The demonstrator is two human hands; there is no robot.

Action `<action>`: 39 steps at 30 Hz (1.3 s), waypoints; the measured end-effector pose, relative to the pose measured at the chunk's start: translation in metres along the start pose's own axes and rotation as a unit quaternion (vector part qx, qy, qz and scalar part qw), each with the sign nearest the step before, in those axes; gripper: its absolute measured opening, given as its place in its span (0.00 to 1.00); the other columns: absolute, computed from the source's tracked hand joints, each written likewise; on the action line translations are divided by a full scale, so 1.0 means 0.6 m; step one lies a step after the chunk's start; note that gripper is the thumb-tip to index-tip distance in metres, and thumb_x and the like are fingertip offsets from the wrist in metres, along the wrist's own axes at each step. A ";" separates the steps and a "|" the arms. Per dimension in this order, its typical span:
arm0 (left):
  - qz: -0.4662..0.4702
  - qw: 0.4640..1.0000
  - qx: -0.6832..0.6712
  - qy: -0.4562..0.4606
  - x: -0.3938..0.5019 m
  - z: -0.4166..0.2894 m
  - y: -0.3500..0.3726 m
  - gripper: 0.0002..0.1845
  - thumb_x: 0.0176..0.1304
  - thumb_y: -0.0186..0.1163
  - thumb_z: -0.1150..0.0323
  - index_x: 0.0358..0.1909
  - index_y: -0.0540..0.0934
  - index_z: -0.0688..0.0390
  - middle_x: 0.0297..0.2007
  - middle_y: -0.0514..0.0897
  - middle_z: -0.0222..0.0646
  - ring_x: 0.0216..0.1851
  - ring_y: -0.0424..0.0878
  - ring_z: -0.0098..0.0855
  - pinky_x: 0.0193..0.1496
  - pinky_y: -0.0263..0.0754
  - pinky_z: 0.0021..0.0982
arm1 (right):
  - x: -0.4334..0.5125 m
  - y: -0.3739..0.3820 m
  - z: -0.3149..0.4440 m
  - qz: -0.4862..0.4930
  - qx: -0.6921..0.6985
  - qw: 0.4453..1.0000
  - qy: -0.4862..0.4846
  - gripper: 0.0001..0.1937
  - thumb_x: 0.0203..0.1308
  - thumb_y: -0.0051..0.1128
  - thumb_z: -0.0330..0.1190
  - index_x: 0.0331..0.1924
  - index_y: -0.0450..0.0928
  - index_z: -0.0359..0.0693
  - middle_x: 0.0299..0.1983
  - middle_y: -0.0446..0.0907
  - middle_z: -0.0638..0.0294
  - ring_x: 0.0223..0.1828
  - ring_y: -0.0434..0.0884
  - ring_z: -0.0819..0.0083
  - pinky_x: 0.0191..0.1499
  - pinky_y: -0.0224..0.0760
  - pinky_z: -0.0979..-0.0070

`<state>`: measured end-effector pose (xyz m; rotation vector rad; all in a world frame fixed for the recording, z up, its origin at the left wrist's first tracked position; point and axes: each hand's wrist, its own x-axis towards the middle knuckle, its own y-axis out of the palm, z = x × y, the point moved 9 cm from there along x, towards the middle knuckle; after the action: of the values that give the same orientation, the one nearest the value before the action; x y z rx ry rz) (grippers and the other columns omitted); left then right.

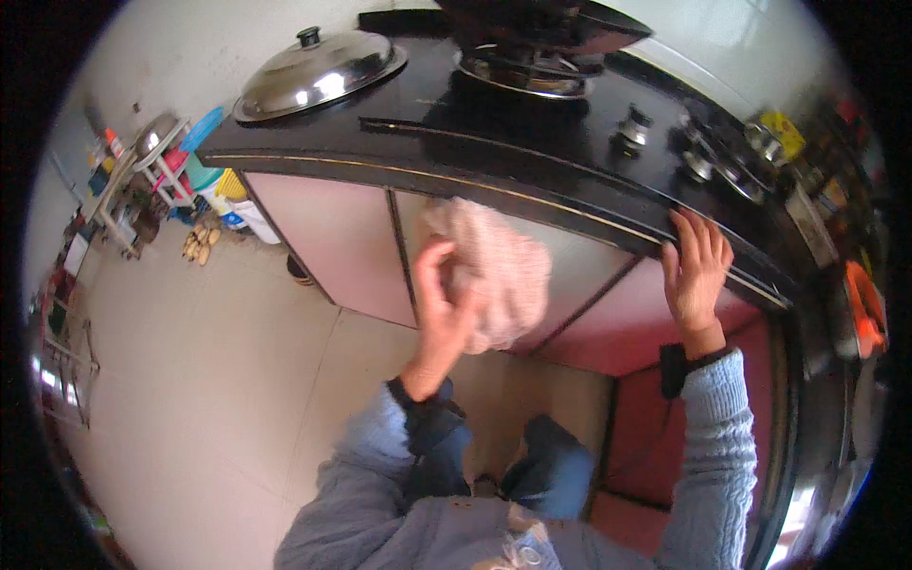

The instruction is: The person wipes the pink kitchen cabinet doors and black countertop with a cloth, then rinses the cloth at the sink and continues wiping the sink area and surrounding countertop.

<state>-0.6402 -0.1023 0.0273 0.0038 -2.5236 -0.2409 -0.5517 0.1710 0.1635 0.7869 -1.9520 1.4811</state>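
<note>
My left hand (445, 299) grips a bunched pale pink cloth (502, 274), held up in front of the cabinet doors below the counter. Motion blurs the cloth, and it hides some of my fingers. At the right, my right hand (695, 263) rests with its fingers spread on the front edge of the black stone countertop (513, 132), holding nothing. Beyond the edge, a domed steel wok lid (320, 68) lies at the left of the counter. A dark wok (548, 25) sits over a gas burner (527, 75) at the back.
Small steel containers (634, 132) stand toward the counter's right end. An orange-handled item (863, 310) is at the far right. Pink cabinet doors (331, 235) front the counter. Basins and bags crowd a white rack (167, 167) at the left, near root vegetables (201, 244) on the tiled floor (206, 370).
</note>
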 end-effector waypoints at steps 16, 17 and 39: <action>0.079 0.934 0.253 0.239 -0.013 0.059 0.127 0.24 0.54 0.60 0.58 0.54 0.73 0.51 0.53 0.71 0.37 0.54 0.68 0.45 0.54 0.63 0.48 | -0.032 0.035 -0.014 -0.133 -0.030 0.990 -0.020 0.22 0.68 0.31 0.44 0.52 0.72 0.37 0.52 0.76 0.57 0.54 0.73 0.61 0.59 0.54 0.64; 0.066 0.882 0.357 0.301 -0.008 0.051 0.102 0.24 0.51 0.61 0.59 0.52 0.73 0.50 0.51 0.71 0.36 0.51 0.69 0.46 0.51 0.65 0.49 | -0.031 0.039 -0.016 -0.121 -0.031 0.992 -0.010 0.23 0.68 0.31 0.44 0.52 0.73 0.37 0.52 0.76 0.57 0.54 0.73 0.61 0.59 0.54 0.65; 0.040 0.929 -0.157 -0.333 -0.153 0.535 -0.124 0.24 0.57 0.59 0.72 0.57 0.69 0.58 0.53 0.74 0.37 0.52 0.71 0.32 0.55 0.67 0.35 | -0.033 0.042 -0.016 -0.190 -0.045 0.980 -0.042 0.24 0.69 0.27 0.43 0.48 0.75 0.33 0.48 0.79 0.54 0.47 0.77 0.61 0.54 0.61 0.66</action>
<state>-0.7507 -0.1154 -0.2960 -0.3659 -3.1096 -0.7118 -0.5561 0.1881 0.1349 1.1247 -1.7878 1.1410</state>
